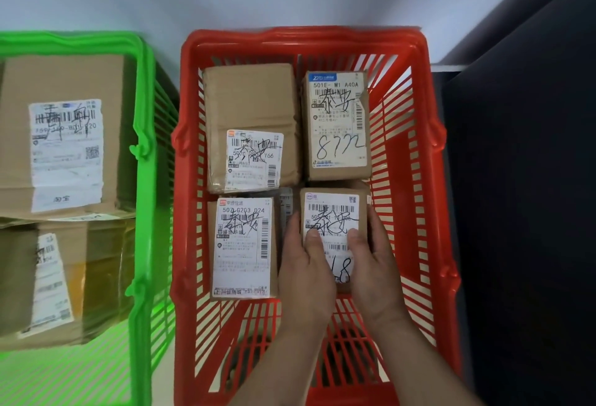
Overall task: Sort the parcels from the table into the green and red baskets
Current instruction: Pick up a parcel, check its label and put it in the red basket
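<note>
Both hands are down in the red basket [432, 154], setting a small box [333, 212] into its near-right corner. My left hand [304, 264] has fingers curled along the box's left edge w/ thumb pressed on the label; my right hand [375, 260] does the same on the right edge, thumb on top. So each hand grips the box, neither loose.

Step in hand, as I judge it: placing this parcel, close to release. Can't tell if the box already sits on the basket floor or hangs a bit above it.

3 other boxes lie in the red basket: a big one [251, 109] far-left, a labelled one [337, 125] far-right, another [243, 247] near-left, just beside my left hand. The green basket [142, 147] to the left holds 2 larger boxes, far [64, 135] and near [54, 280].

Next move, IMO: lower till it rests flat, spread fingers w/o dragging the neighbour box, lift both hands straight out, then go back to the table (not in view) for another parcel.
</note>
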